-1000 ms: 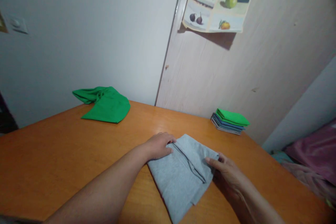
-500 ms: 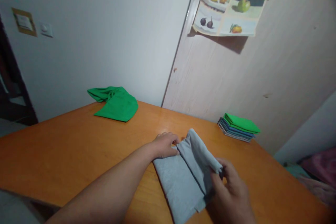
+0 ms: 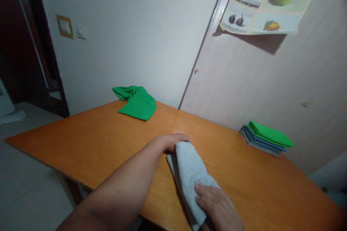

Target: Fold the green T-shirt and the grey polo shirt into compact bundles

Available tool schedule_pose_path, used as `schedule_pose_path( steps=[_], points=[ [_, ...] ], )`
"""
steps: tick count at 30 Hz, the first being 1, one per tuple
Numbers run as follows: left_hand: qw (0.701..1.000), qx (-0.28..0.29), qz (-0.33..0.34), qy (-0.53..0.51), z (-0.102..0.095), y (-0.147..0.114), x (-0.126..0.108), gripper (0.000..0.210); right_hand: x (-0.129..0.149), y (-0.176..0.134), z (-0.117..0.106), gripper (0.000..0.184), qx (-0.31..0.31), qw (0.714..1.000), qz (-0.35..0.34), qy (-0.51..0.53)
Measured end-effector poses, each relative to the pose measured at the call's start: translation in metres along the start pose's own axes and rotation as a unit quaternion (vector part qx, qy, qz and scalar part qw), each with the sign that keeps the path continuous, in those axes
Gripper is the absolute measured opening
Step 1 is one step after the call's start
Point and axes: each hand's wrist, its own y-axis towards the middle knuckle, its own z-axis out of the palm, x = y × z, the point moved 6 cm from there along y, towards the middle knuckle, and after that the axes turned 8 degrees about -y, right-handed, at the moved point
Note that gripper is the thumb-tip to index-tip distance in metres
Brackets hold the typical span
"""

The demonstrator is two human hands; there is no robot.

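A grey cloth lies on the orange-brown table, folded into a narrow strip, its left-side layers slightly apart. My left hand curls around the far end of the cloth; its fingertips are partly hidden behind the fold. Flat on the near part of the cloth rests my right hand, fingers stretched out over the top layer. The right thumb is mostly hidden beneath the hand, close to the cloth's near edge.
A crumpled green cloth lies at the table's back left. Toward the back right is a stack of folded cloths topped by a bright green cloth. The wooden table meets the wall behind; its left edge drops to a tiled floor.
The grey flap that my right hand pinched has been turned over to the left, making the cloth narrower. My right hand has moved left onto it. The view has shifted left.
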Motion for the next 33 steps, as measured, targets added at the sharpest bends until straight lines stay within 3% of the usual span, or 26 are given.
schedule_pose_path(
  steps=[7, 13, 20, 25, 28, 33],
  points=[
    [0.992, -0.085, -0.067, -0.07, -0.017, -0.006, 0.01, 0.027, 0.013, 0.013, -0.013, 0.046, -0.015, 0.991, -0.087, -0.105],
    [0.986, -0.084, -0.053, -0.131, -0.009, -0.006, -0.002, 0.023, 0.004, 0.007, -0.007, 0.037, 0.051, 0.984, -0.079, -0.149],
    [0.979, -0.073, -0.052, -0.183, -0.002, -0.006, -0.005, 0.022, -0.031, -0.003, -0.024, 0.056, 0.066, 0.981, 0.038, -0.179],
    [0.976, -0.063, -0.061, -0.2, -0.003, -0.005, -0.001, 0.018, -0.061, -0.009, -0.038, 0.047, 0.082, 0.972, 0.098, -0.196],
    [0.974, -0.049, -0.074, -0.21, -0.002, -0.007, 0.001, 0.018, -0.062, -0.002, -0.045, 0.043, 0.09, 0.97, 0.116, -0.192],
    [0.972, -0.031, -0.096, -0.215, -0.002, -0.011, 0.002, 0.022, -0.044, 0.023, -0.041, 0.058, 0.088, 0.975, 0.12, -0.165]
  ],
)
